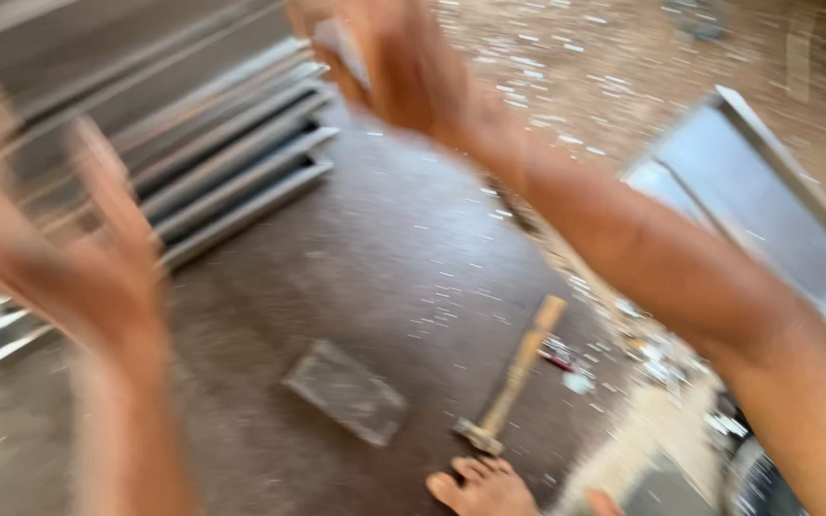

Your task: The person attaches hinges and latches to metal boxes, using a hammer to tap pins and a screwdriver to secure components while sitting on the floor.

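Observation:
The whole view is smeared by motion. My left hand (97, 258) is raised at the left with its fingers spread and nothing visible in it. It is in front of a stack of long grey metal profiles (241, 153). My right hand (403, 67) is lifted at the top centre, its forearm crossing the picture from the lower right. A pale strip shows at its fingers, but the blur hides whether the hand holds it. Below, on the brown floor, lie a wooden-handled hammer (513, 377) and a flat grey rectangular piece (346, 392).
A wide grey metal channel (767, 201) lies at the right. Small bright metal chips (547, 57) are scattered over the floor toward the top and right. A bare foot (480, 487) shows at the bottom edge, next to the hammer head.

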